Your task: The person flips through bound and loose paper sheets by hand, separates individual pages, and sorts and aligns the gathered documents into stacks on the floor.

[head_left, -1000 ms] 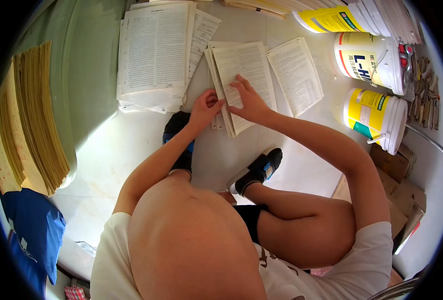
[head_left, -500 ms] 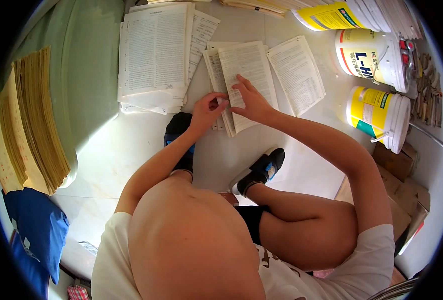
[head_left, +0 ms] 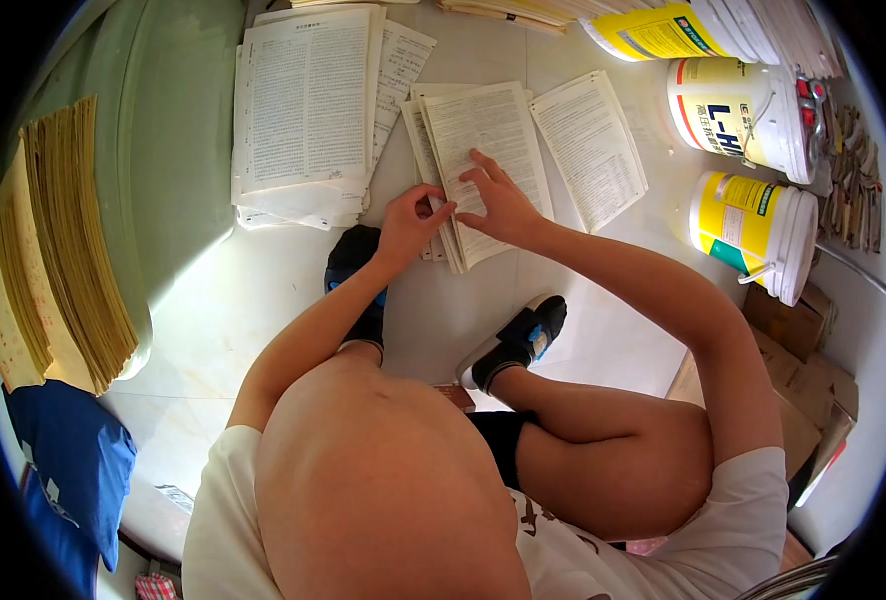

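A stack of printed sheets (head_left: 498, 120) lies on the floor in front of me, slightly fanned at its left edge. My left hand (head_left: 411, 225) is at that edge, its thumb and forefinger curled together in a pinch. What sits between those fingertips is too small to make out. Over the lower half of the top sheet, my right hand (head_left: 505, 207) lies with its fingers apart, thumb pointing toward the left fingertips. To the right is a separate thin set of printed sheets (head_left: 591, 150), tilted, and touched by neither hand.
A larger pile of printed papers (head_left: 308, 110) lies at the upper left. Plastic buckets (head_left: 753, 230) line the right side, near cardboard boxes (head_left: 803, 375). Yellowed paper stacks (head_left: 83, 240) stand at far left, above a blue bag (head_left: 73, 460). My shoes (head_left: 518, 340) rest near the sheets.
The left thumb and forefinger have drawn closer together at the stack's edge. My right hand keeps nearly the same pose, and the papers stay in place; the view shifts slightly.
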Demonstrator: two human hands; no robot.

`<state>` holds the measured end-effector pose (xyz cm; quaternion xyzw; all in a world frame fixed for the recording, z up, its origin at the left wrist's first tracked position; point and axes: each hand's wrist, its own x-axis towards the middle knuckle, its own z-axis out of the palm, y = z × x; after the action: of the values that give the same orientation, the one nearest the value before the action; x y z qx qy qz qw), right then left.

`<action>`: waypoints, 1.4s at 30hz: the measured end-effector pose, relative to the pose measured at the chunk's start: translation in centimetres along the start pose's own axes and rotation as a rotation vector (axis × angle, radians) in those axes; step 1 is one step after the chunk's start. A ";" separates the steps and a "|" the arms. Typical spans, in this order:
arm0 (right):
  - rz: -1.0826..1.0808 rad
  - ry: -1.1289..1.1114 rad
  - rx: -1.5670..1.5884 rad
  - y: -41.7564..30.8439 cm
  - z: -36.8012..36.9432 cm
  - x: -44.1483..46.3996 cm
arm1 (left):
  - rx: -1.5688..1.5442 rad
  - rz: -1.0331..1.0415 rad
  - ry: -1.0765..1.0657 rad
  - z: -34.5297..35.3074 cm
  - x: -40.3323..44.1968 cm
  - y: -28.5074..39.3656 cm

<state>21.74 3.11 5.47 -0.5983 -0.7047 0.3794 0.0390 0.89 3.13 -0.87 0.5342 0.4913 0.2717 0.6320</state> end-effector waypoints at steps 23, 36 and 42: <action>0.148 0.116 -0.008 -1.0 -0.7 2.3 | -0.034 -0.038 -0.029 -0.1 0.2 -0.5; 0.453 0.222 0.254 7.5 -24.0 -0.2 | -0.082 -0.055 0.013 -0.1 0.0 0.7; 0.209 0.277 -0.502 10.3 -32.1 -3.7 | -0.087 -0.036 -0.006 0.0 -0.1 0.4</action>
<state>47.50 15.48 23.69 -0.7044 -0.6992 0.1100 -0.0535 0.92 3.19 -0.47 0.4979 0.4868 0.2798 0.6610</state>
